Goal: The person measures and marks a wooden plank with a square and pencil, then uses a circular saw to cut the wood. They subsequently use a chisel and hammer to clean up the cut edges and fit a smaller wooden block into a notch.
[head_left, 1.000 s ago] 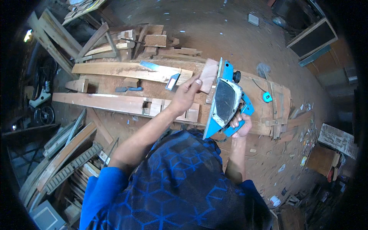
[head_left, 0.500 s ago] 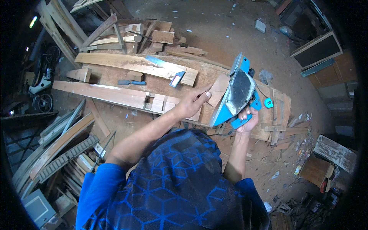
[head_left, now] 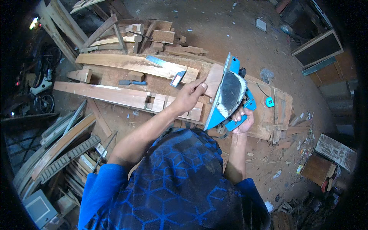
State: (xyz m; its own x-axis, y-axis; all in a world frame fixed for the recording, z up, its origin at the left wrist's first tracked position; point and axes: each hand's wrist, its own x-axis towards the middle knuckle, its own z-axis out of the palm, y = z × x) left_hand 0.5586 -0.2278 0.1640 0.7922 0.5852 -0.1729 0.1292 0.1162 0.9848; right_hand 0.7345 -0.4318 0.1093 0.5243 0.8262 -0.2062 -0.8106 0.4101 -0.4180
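My right hand (head_left: 243,119) grips the rear handle of a blue electric planer (head_left: 231,93) with a dark side cover. The planer is raised on edge, its long flat sole facing left. My left hand (head_left: 188,96) is closed, pinching the near edge of a flat reddish wooden piece (head_left: 214,79) between thumb and fingers. That piece meets the sole, and the planer hides its right end. Left of my left hand lie a try square (head_left: 177,78), a blue-handled chisel (head_left: 132,82) and a long notched timber (head_left: 111,94).
The low workbench (head_left: 264,124) is dusted with sawdust. A turquoise tape measure (head_left: 270,102) lies at its right. A pale plank (head_left: 115,62) and stacked offcuts (head_left: 163,37) stand at the far left. More lumber (head_left: 63,142) is piled at the near left.
The planer has turned slightly and shifted left and toward me. The wooden piece has swung up and left with my left hand, whose thumb has slid off its face toward the edge.
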